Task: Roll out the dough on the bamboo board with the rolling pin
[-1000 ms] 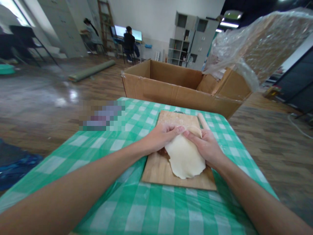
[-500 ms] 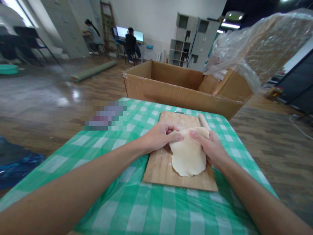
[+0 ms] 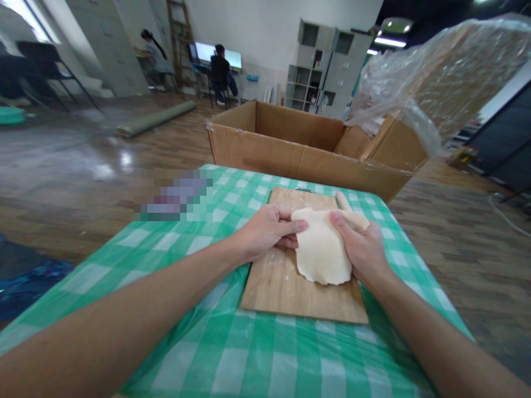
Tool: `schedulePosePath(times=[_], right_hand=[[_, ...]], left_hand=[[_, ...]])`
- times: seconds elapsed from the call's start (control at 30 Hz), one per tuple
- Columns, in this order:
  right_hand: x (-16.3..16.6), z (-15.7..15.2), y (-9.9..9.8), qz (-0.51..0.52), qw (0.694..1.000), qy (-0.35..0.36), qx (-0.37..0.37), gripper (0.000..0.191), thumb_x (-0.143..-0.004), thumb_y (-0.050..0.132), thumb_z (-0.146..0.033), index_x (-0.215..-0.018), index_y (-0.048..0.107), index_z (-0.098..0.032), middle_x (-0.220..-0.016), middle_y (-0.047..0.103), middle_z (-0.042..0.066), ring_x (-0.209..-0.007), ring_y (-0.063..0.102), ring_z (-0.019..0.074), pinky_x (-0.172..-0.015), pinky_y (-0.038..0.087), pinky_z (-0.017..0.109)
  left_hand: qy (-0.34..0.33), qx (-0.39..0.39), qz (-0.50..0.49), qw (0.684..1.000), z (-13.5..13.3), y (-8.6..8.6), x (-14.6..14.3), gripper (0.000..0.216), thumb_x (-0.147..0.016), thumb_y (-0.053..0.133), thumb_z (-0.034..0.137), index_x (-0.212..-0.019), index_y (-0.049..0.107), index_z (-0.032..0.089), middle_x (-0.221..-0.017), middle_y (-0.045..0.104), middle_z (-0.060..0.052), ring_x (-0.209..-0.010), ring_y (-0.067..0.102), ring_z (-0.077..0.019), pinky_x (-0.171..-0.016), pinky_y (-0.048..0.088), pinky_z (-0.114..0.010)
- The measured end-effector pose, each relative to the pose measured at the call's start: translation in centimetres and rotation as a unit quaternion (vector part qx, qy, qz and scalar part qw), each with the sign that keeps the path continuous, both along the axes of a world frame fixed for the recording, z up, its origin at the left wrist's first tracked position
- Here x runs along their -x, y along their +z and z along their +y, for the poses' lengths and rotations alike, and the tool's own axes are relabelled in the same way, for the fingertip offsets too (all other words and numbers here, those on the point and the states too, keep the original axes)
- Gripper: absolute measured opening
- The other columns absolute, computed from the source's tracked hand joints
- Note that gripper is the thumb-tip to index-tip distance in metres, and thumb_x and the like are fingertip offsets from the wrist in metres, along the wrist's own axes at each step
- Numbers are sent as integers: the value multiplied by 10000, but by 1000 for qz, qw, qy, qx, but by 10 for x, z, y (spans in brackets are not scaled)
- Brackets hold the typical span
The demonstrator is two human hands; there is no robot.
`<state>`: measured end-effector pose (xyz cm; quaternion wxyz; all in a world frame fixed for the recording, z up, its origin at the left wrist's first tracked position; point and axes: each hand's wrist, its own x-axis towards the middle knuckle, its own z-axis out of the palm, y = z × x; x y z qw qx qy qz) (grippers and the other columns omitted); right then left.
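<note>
A flat, pale sheet of dough with an uneven edge hangs between both hands over a wooden cutting board. My left hand pinches its left edge, thumb on the near face and fingers behind. At the right, my right hand grips the dough with the thumb pressed on its face; the other fingers are mostly hidden behind it. The top right part of the sheet folds over that hand. Beyond the board's far right side lies a rolling pin, partly hidden by the dough.
A green and white checked cloth covers the table. Past its far edge stands a big open cardboard box, with plastic wrap at its right. A rolled mat lies on the floor. Two people sit at the back.
The dough's lower edge has risen a little off the near part of the board. My right hand has shifted slightly right, drawing the top of the sheet wider.
</note>
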<state>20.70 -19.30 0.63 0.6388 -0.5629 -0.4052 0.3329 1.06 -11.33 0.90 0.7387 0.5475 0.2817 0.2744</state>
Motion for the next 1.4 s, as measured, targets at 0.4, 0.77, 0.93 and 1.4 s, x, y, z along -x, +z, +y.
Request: schedulePosePath(times=[0.4, 0.77, 0.93, 1.4], right_hand=[[-14, -2, 29, -76, 985, 145, 59, 421, -817, 778, -588, -953, 787, -190, -806, 769, 64, -666, 661, 195, -562, 469, 287], [-10, -1, 21, -527, 835, 150, -53, 386, -1083, 450, -372, -724, 478, -232, -614, 523, -21, -585, 470, 148, -590, 271, 322], [-6, 2, 21, -469, 869, 150, -53, 419, -1093, 419, -428, -716, 445, -246, -618, 494, -26, -595, 458, 156, -573, 295, 320], [-2, -3, 18, -264, 940, 215, 11, 461, -1018, 536, -607, -749, 526, -232, -658, 449, -37, -586, 406, 134, -509, 290, 292]], left_hand=[[29, -160, 57, 985, -21, 10, -6, 322, -905, 735, 460, -842, 773, 146, -707, 695, -14, -572, 547, -93, -500, 367, -196], [-4, -191, 88, 978, -23, 9, -5, 372, -962, 642, 459, -743, 683, 160, -623, 580, 25, -553, 496, -87, -517, 364, -210], [14, -196, 84, 977, -20, 10, -3, 355, -954, 656, 459, -751, 675, 168, -618, 569, 28, -545, 479, -91, -508, 337, -217], [56, -233, 66, 969, -20, 13, -5, 334, -981, 608, 464, -935, 767, 174, -932, 766, -49, -813, 667, -168, -667, 491, -246]])
